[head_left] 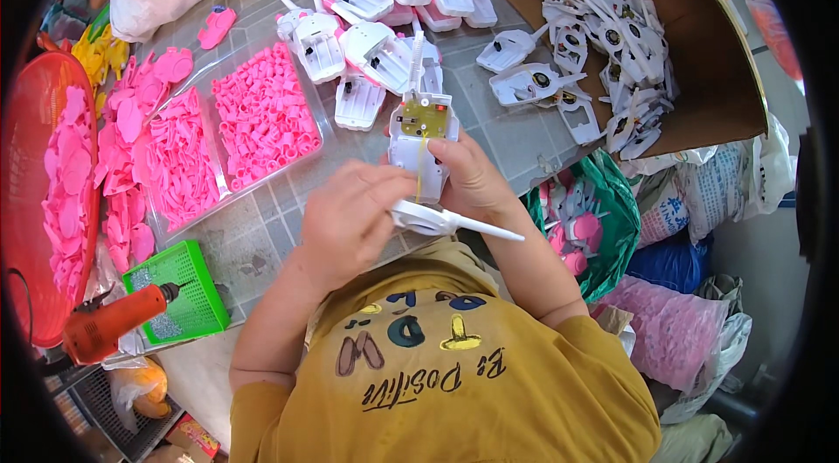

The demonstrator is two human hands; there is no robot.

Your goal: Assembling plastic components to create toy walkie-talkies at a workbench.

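Observation:
My right hand [476, 179] holds a white toy walkie-talkie half [405, 167], its antenna pointing away from me. A green circuit board [421, 118] sits in its upper part, and a thin yellow wire runs down from the board. My left hand [350, 214] is closed on a second white shell half [424, 218], whose antenna points right, just below the first. The fingertips of my left hand partly cover both pieces. Just beyond my hands lie several white toy walkie-talkie shells [377, 52] with pink trim.
A clear divided tray [218, 192] of small pink parts stands left, beside loose pink pieces [131, 113] and a red basin [31, 131]. Nearer are a green basket [205, 288] and an orange power screwdriver [109, 323]. Right are a cardboard box [699, 34] of white shells and a green bag [616, 262].

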